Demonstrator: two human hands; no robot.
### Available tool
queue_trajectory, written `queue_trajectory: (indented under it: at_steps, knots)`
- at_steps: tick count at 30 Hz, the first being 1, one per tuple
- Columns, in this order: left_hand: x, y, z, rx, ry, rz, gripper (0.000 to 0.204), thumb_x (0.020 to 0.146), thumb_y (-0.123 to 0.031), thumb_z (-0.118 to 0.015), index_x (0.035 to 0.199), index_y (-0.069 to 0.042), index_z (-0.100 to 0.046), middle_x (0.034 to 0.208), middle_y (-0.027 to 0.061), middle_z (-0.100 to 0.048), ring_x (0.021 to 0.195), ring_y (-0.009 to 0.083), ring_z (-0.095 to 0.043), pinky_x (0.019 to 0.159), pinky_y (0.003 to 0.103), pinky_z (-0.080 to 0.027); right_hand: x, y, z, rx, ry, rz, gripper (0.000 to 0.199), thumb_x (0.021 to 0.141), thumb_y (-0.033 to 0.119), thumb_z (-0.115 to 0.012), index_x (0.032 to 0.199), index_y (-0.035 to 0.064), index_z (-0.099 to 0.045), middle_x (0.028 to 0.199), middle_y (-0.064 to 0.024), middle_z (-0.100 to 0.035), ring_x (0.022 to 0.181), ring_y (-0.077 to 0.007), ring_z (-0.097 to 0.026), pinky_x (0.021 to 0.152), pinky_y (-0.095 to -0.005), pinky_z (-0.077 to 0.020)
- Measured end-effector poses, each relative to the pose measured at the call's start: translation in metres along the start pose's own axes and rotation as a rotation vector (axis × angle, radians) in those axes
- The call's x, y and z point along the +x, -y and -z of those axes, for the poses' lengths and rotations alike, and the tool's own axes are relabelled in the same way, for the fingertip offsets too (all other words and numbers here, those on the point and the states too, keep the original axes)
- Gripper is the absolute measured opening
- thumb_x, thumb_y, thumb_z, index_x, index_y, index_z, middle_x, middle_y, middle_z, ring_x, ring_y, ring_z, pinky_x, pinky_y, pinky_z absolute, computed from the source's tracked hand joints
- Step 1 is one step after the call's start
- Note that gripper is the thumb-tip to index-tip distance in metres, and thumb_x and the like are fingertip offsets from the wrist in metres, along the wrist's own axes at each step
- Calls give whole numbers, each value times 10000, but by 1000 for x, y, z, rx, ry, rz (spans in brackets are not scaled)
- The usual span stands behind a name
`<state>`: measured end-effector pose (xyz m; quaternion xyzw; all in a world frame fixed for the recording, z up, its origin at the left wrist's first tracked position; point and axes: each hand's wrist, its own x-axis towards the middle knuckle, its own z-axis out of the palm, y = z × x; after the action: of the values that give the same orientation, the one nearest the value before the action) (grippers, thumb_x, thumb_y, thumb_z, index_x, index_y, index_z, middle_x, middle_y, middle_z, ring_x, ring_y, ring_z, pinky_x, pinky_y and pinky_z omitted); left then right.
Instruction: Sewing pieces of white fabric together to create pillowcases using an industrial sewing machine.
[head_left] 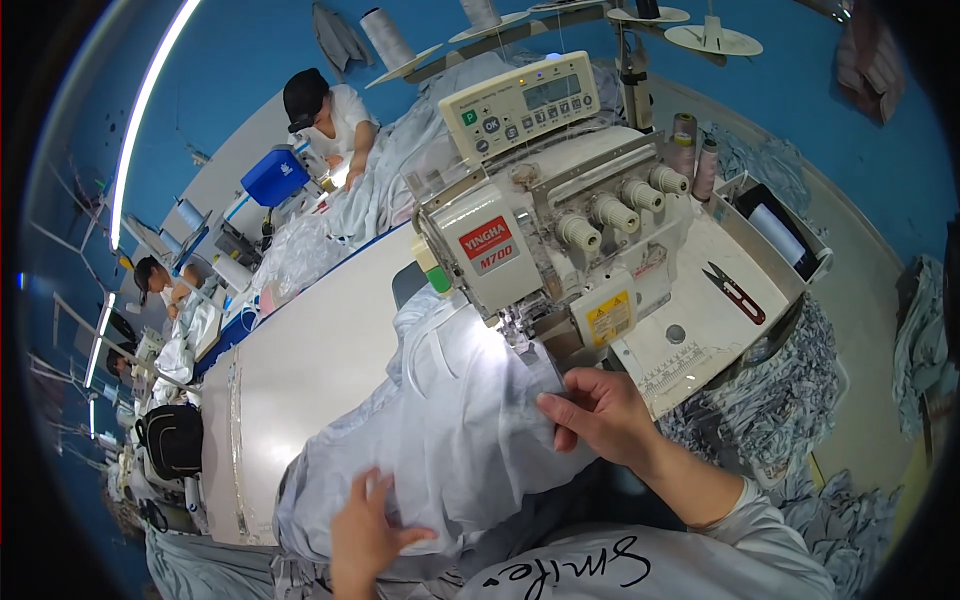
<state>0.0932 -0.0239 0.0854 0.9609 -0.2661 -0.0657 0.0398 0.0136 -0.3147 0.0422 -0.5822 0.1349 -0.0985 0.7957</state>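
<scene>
A pale grey garment (440, 430) lies bunched over the table, its far edge under the lit needle area of a white overlock sewing machine (490, 250). Thin white cords (437, 348) loop on top of the cloth. Close to the machine's front, my right hand (605, 412) pinches the garment's right edge between thumb and fingers. Lower down, my left hand (368, 530) is over the near left part of the cloth with fingers and thumb spread; whether it presses on the cloth I cannot tell.
Dark-handled thread snips (735, 292) lie right of the machine. Beside them stands a bin (770, 225) with a thread cone inside. Grey fabric heaps (770, 400) are at the lower right. Other people (340, 120) sit at machines to the left. A control panel (520, 105) tops the machine.
</scene>
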Motion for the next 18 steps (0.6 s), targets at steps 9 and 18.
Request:
queue_trajectory:
  at_steps: [9,18]
  knots:
    - [-52,55,-72,-721,-638,233,161,793,-17,-542,941,-34,-480,778,91,-551,595,250,-512,584,379,-450,-2,-5,0,51,-38,37,212,853,169,-651,739,24,-546,612,-36,-573,500,-96,-569,471,-223,-460]
    - [8,45,-16,-1531,-856,-190,252,899,-111,-557,1080,-105,-381,998,41,-496,903,135,-518,841,277,-406,-5,-2,-1,-23,-5,7,280,862,249,-642,735,18,-548,584,-36,-593,506,-79,-573,479,-208,-463]
